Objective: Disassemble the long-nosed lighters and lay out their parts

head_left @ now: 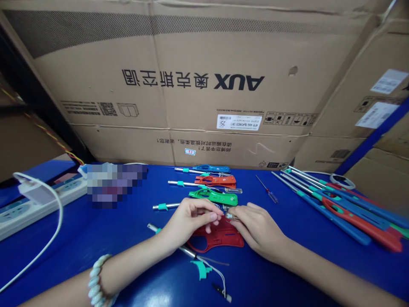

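Note:
My right hand (257, 224) is closed around a small clear lighter fuel tank (230, 216), mostly hidden by its fingers. Thumb and fingers bent together, my left hand (200, 216) is at the tank's near end; whatever it pinches is too small to make out. Beneath both hands lies a red lighter shell half (223, 238). A metal lighter tube (188, 251) with white wires passes under my left wrist. Close by are a teal trigger (202, 270) and a black igniter piece (221, 292) with a white end.
Behind the hands lie green (217, 197), orange (220, 181) and blue lighter shells (212, 168) with tubes. A screwdriver (267, 189) and several whole lighters (351, 209) are on the right. A power strip (41, 204) with a white cable stands left; a large carton (179, 102) rises behind.

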Motion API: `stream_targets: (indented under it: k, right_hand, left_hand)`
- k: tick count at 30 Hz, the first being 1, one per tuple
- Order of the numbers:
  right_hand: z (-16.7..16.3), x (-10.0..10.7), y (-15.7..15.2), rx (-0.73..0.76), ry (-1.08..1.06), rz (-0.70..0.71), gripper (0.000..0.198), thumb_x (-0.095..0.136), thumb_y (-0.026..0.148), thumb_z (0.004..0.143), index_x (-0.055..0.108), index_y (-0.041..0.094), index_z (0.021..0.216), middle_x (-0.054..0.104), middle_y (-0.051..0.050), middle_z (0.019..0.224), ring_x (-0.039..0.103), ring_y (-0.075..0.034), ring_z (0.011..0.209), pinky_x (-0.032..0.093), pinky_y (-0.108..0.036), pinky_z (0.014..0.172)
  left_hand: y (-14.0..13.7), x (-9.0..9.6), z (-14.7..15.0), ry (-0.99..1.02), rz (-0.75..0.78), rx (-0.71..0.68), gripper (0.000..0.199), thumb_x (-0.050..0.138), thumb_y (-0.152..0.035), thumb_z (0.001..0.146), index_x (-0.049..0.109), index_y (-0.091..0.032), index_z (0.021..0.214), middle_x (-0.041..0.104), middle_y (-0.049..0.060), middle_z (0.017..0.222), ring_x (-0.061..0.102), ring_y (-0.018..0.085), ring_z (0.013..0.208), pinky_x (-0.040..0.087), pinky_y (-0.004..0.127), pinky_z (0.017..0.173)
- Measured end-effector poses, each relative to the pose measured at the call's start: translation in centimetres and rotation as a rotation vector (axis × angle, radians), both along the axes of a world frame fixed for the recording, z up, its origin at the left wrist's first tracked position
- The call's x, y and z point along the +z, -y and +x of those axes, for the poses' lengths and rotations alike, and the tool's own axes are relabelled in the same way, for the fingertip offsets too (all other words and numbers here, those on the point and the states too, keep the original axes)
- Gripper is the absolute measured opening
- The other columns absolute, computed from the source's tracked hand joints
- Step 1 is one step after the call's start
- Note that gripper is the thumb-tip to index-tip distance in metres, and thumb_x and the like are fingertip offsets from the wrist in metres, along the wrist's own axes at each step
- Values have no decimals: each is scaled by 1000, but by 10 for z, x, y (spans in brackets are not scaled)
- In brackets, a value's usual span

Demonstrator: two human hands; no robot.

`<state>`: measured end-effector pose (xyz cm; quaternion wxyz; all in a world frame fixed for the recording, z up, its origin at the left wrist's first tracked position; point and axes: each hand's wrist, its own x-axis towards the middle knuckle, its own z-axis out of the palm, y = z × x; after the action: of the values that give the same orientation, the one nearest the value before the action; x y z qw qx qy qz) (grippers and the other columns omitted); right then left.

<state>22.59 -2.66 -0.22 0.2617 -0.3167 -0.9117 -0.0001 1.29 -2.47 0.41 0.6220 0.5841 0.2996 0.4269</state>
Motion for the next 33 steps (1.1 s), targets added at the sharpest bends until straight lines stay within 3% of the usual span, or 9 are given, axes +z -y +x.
stream_targets:
  k: [6, 9, 16, 21, 33]
  right_hand:
    - [-3, 0, 3, 16, 10, 20, 20, 34, 18, 98, 54, 18, 93, 68, -5, 85, 61, -17, 70, 38, -29, 65]
    - [-5, 1, 5, 27, 28, 34, 22, 33, 18, 98, 54, 18, 93, 68, -4, 83, 60, -17, 69, 37, -29, 65]
    - [-8, 0, 6, 35, 66, 110, 26, 31, 18, 98, 56, 17, 91, 66, -5, 77, 60, -16, 66, 37, -29, 63]
    - [-9, -2, 5, 53, 70, 128, 27, 30, 18, 98, 55, 17, 89, 65, -5, 76, 59, -17, 66, 36, -29, 63]
    - [-10, -2, 8, 42, 82, 50, 25, 32, 17, 97, 56, 18, 89, 66, -4, 75, 60, -16, 65, 38, -29, 63]
  left_hand:
    - [0, -4, -1, -1, -105, 51, 27, 79, -31, 68, 70, -13, 86, 67, 3, 68, 61, 12, 62, 49, 21, 56]
    - [1, -5, -1, -13, -105, 51, 25, 80, -32, 68, 68, -12, 78, 65, 1, 64, 58, 10, 58, 49, 21, 57]
    - [3, -6, 3, -7, -44, 59, 29, 80, -36, 66, 64, -12, 71, 60, -1, 68, 52, 8, 52, 45, 21, 51]
    - [8, -6, 4, -65, 19, 88, 21, 74, -31, 73, 66, -12, 75, 59, 0, 71, 52, 9, 57, 46, 22, 55]
    - [9, -4, 2, -153, 190, 116, 14, 64, -25, 82, 64, -13, 76, 56, 2, 78, 54, 12, 66, 46, 23, 58]
